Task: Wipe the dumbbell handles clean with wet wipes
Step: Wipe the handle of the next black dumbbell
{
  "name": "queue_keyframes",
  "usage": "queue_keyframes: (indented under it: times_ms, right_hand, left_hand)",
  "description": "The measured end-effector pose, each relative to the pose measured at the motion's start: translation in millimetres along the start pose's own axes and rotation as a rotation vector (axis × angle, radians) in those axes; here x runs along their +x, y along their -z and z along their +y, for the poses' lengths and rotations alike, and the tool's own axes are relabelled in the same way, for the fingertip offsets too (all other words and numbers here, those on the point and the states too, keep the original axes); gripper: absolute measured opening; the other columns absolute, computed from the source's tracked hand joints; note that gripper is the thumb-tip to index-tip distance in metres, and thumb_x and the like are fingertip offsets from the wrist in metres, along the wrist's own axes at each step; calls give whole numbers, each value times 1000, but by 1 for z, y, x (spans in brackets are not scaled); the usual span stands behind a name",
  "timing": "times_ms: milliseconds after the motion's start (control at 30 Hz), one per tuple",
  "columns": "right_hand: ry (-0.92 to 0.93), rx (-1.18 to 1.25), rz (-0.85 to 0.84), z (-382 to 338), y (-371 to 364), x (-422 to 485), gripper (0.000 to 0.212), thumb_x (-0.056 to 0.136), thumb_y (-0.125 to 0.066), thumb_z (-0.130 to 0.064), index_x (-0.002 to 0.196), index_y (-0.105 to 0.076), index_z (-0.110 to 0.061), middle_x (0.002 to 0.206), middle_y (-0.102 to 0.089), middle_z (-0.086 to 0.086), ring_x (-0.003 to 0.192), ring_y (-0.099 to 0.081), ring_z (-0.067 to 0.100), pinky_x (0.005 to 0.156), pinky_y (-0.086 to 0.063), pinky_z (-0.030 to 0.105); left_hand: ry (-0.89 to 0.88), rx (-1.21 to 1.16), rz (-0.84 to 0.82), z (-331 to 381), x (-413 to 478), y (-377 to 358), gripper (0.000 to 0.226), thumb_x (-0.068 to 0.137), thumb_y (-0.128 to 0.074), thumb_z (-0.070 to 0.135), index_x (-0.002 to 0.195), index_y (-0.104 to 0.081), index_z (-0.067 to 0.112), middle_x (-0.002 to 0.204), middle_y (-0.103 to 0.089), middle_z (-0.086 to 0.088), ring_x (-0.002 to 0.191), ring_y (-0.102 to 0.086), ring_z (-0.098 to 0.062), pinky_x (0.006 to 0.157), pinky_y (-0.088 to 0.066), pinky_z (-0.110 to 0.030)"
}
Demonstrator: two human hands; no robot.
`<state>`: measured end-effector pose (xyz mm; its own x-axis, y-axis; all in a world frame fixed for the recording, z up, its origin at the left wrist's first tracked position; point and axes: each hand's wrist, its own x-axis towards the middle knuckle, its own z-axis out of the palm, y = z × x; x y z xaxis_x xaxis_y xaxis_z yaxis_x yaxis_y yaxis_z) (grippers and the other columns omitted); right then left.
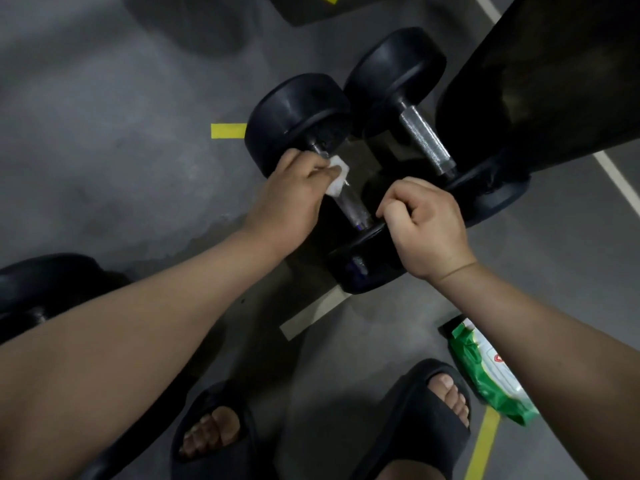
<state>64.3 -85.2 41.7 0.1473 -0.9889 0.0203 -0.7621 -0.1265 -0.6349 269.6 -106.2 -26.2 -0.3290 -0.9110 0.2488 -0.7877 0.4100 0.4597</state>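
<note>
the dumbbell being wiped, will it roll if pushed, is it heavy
The dumbbell would probably roll: its heads look round on a smooth floor. Likely heavy, given those bulky heads. The right hand gripping its near head suggests it needs steadying.

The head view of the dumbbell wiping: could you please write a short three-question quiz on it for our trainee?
1. True or false: the left hand holds the white wet wipe against the shiny metal handle of the nearer black rubber dumbbell.
2. What does the right hand grip? A. a spray bottle; B. that dumbbell's near weight head; C. a brush.
3. Fill in: the green plastic pack of wet wipes lies on the grey floor beside the person's ____ foot.
Key: 1 true; 2 B; 3 right.
</note>
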Motion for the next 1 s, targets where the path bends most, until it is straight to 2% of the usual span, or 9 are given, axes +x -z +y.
queue_keyframes:
  times_ms: [133, 200, 267, 333, 433, 633, 767, 867, 1000]
  right_hand:
    - [-4, 11, -2, -2, -1, 0, 25, 79, -44, -29, 68, -60, -14, 75, -60, -3, 76, -59, 17, 68, -50, 41]
    - [-1, 11, 2, -2, 0, 0, 25, 78, -44, -29, 68, -61, -14, 75, -60, -3, 76, -59, 17, 68, -50, 41]
    - [5, 9, 9, -1, -1, 0, 24, 78, -45, -30, 68, -61, -14, 74, -60, -3, 76, -58, 17, 68, -49, 42]
    - [5, 8, 9, -1, -1, 0, 24, 78, -45, -30, 68, -61, -14, 74, -60, -3, 76, -58, 17, 68, -49, 42]
    - [2, 10, 3, -1, -2, 0, 23, 78, -45, -30, 68, -60, -15, 74, -60, -3, 76, -58, 17, 68, -49, 41]
    - [15, -5, 13, -1, -2, 0, 22, 78, -46, -29, 68, -60, -16, 74, -60, -4, 75, -58, 17, 67, -49, 40]
    - [27, -2, 14, -2, -3, 0, 21, 78, -46, -29, 67, -59, -16, 72, -58, -4, 74, -57, 16, 66, -48, 40]
    - [40, 0, 13, -1, -3, 1, 21, 79, -46, -28, 67, -59, -16, 72, -58, -5, 74, -57, 17, 67, -49, 41]
    - [36, 9, 17, 1, -3, 1, 20, 79, -47, -28, 67, -59, -16, 73, -58, -5, 75, -58, 18, 67, -49, 42]
  left_hand:
    - [383, -219, 151, 23, -7, -5, 29, 98, -59, 16, 124, -69, 10, 108, -62, -9, 93, -62, -22, 85, -54, -33]
    - [648, -404, 189, 39, -6, -5, 24, 96, -64, 22, 117, -73, 17, 107, -68, -3, 93, -65, -14, 87, -52, -25]
    - [942, -645, 247, 49, 1, -2, 16, 93, -69, 34, 104, -76, 25, 96, -74, 6, 88, -68, -7, 86, -56, -26]
    - [1199, -932, 341, 53, 11, 1, 14, 89, -74, 39, 88, -73, 25, 79, -74, 6, 74, -69, -6, 75, -59, -25]
    - [1403, -1178, 478, 48, 30, 3, 21, 82, -83, 33, 78, -67, 20, 64, -68, 6, 54, -63, -7, 61, -55, -23]
    - [1594, -1484, 445, 44, 37, -2, 32, 83, -81, 40, 82, -66, 12, 61, -60, 2, 49, -53, -8, 46, -47, -16]
    - [1589, -1587, 338, 35, 41, 1, 18, 97, -66, 19, 79, -65, 13, 67, -60, 0, 61, -53, -11, 60, -50, -23]
    - [1523, -1508, 218, 41, 33, 0, 23, 100, -55, 11, 78, -64, 14, 65, -58, -1, 63, -54, -14, 63, -50, -26]
    - [1465, -1390, -62, 64, 8, -2, 19, 99, -63, 19, 85, -73, 11, 78, -75, -7, 66, -70, -18, 66, -60, -28]
